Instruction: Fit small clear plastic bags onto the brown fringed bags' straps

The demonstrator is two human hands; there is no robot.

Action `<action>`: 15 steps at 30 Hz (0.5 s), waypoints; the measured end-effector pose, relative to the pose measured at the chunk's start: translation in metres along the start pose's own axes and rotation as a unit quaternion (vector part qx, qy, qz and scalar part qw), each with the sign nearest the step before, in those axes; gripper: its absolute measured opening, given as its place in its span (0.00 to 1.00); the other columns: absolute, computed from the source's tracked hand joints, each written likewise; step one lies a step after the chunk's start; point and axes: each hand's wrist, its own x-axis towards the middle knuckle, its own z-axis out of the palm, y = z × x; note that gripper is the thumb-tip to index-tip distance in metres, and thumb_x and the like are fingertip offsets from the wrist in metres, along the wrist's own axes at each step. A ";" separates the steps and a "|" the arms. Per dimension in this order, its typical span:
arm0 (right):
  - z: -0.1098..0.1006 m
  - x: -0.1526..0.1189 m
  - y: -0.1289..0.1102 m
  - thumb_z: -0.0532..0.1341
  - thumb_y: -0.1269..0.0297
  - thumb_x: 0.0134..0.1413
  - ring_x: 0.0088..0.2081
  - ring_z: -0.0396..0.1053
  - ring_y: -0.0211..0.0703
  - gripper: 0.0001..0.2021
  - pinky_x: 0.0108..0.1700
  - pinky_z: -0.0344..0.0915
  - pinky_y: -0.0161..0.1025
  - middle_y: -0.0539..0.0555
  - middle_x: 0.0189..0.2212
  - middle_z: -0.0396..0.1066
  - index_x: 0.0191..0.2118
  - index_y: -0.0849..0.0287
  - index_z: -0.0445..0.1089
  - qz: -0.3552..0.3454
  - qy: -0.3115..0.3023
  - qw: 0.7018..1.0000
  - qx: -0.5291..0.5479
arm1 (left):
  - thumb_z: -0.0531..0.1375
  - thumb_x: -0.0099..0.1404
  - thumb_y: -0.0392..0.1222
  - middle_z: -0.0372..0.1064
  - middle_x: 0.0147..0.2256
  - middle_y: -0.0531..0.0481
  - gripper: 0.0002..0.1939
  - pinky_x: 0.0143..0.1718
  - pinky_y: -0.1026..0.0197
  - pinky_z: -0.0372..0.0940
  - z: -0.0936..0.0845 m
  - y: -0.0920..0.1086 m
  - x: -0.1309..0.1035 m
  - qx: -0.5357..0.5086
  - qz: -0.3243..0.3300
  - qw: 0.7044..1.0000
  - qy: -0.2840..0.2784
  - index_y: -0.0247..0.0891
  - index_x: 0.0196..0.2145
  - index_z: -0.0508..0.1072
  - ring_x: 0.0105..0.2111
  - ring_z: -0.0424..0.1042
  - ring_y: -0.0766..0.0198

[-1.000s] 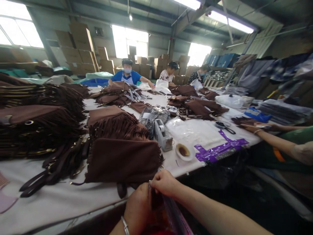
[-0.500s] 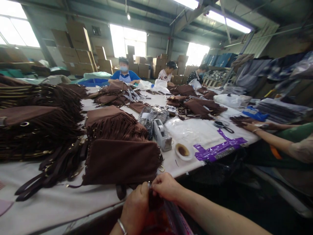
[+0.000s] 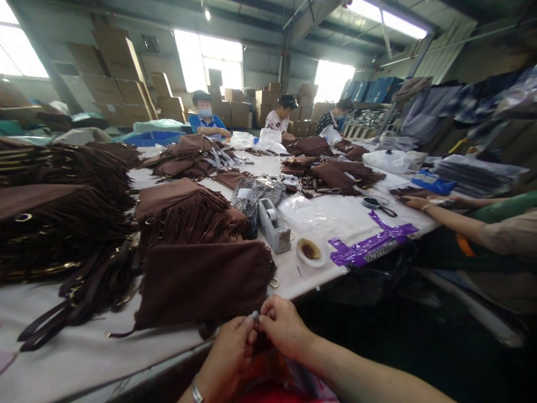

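Observation:
Near the table's front edge, my left hand (image 3: 232, 350) and my right hand (image 3: 283, 324) meet, thumbs and fingertips pinched together. A tiny pale, shiny piece shows between the fingertips, too small to name. Just beyond them lies a flat dark brown bag (image 3: 203, 285) with a gold hook (image 3: 274, 282) at its right side. Behind it sits a brown fringed bag (image 3: 184, 212). Dark brown straps (image 3: 94, 280) with gold fittings lie to the left of the flat bag.
A grey tape dispenser (image 3: 273, 226) and a tape roll (image 3: 309, 252) stand right of the bags. Purple tape (image 3: 369, 246) runs along the table edge. Fringed bags (image 3: 62, 224) are stacked at left. A co-worker's arms (image 3: 453, 218) reach in from the right; several people sit across the table.
The view has shifted slightly, so the bags and table appear a little further left. My hands stay together, and the pale piece between their fingertips shows a bit more clearly.

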 end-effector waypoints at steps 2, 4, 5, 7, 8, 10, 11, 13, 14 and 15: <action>0.002 -0.001 -0.001 0.59 0.74 0.45 0.22 0.64 0.35 0.03 0.23 0.55 0.30 0.47 0.19 0.68 0.28 0.60 0.66 -0.006 0.003 1.000 -0.007 | 0.65 0.52 0.56 0.50 0.18 0.63 0.20 0.17 0.70 0.35 0.002 0.000 -0.003 -0.082 -0.026 0.996 -0.015 0.37 0.28 0.65 0.16 0.40 0.77; 0.003 -0.001 0.000 0.59 0.73 0.46 0.23 0.65 0.35 0.03 0.24 0.55 0.30 0.48 0.20 0.69 0.28 0.59 0.66 -0.014 0.002 1.000 -0.013 | 0.69 0.47 0.53 0.49 0.17 0.64 0.21 0.16 0.71 0.36 0.004 0.002 -0.006 -0.142 -0.045 0.989 -0.026 0.37 0.28 0.65 0.16 0.40 0.78; 0.003 -0.001 0.000 0.58 0.72 0.47 0.23 0.65 0.35 0.02 0.24 0.56 0.31 0.48 0.20 0.70 0.28 0.59 0.66 -0.020 -0.001 1.000 -0.019 | 0.70 0.46 0.53 0.48 0.17 0.64 0.22 0.16 0.72 0.36 0.005 0.003 -0.007 -0.164 -0.052 0.985 -0.031 0.37 0.27 0.64 0.15 0.39 0.79; 0.000 -0.001 0.002 0.58 0.70 0.49 0.23 0.65 0.36 0.02 0.25 0.56 0.31 0.48 0.20 0.69 0.28 0.59 0.67 -0.036 -0.006 0.998 -0.045 | 0.71 0.45 0.52 0.47 0.16 0.65 0.23 0.15 0.72 0.36 0.006 0.004 -0.009 -0.188 -0.063 0.980 -0.036 0.38 0.25 0.62 0.15 0.39 0.79; -0.003 -0.002 0.002 0.59 0.69 0.50 0.23 0.65 0.37 0.02 0.25 0.56 0.32 0.48 0.20 0.69 0.28 0.59 0.67 -0.048 -0.004 0.997 -0.063 | 0.70 0.45 0.53 0.47 0.16 0.65 0.23 0.15 0.72 0.36 0.006 0.004 -0.010 -0.189 -0.067 0.979 -0.033 0.38 0.25 0.62 0.15 0.39 0.79; -0.010 -0.005 0.001 0.59 0.68 0.51 0.25 0.65 0.38 0.04 0.28 0.58 0.33 0.49 0.21 0.70 0.28 0.59 0.69 -0.077 0.007 0.993 -0.094 | 0.69 0.47 0.54 0.48 0.16 0.64 0.22 0.15 0.72 0.36 0.004 0.001 -0.011 -0.178 -0.067 0.981 -0.025 0.38 0.26 0.63 0.15 0.40 0.79; -0.013 -0.007 0.000 0.58 0.68 0.51 0.27 0.66 0.39 0.05 0.30 0.59 0.34 0.50 0.23 0.71 0.28 0.59 0.70 -0.090 0.017 0.991 -0.099 | 0.68 0.49 0.55 0.49 0.16 0.64 0.22 0.16 0.71 0.36 0.004 -0.001 -0.012 -0.168 -0.063 0.983 -0.021 0.37 0.27 0.64 0.15 0.40 0.79; -0.018 -0.012 -0.002 0.58 0.66 0.53 0.30 0.68 0.41 0.07 0.34 0.61 0.35 0.52 0.26 0.73 0.29 0.60 0.72 -0.098 0.035 0.992 -0.078 | 0.66 0.51 0.57 0.51 0.18 0.63 0.22 0.17 0.71 0.37 0.003 -0.004 -0.013 -0.138 -0.044 0.989 -0.015 0.37 0.29 0.65 0.15 0.42 0.78; -0.018 -0.014 -0.003 0.57 0.65 0.53 0.31 0.68 0.41 0.09 0.35 0.61 0.36 0.53 0.26 0.73 0.29 0.60 0.73 -0.090 0.034 0.994 -0.053 | 0.65 0.53 0.58 0.53 0.19 0.62 0.22 0.17 0.70 0.38 0.003 -0.005 -0.013 -0.118 -0.033 0.992 -0.014 0.37 0.31 0.66 0.16 0.43 0.78; -0.017 -0.016 -0.003 0.57 0.63 0.53 0.31 0.69 0.42 0.10 0.35 0.61 0.36 0.53 0.26 0.73 0.28 0.61 0.74 -0.076 0.022 0.997 -0.020 | 0.63 0.54 0.60 0.54 0.19 0.62 0.22 0.17 0.70 0.39 0.003 -0.006 -0.013 -0.095 -0.023 0.995 -0.011 0.37 0.31 0.66 0.16 0.44 0.77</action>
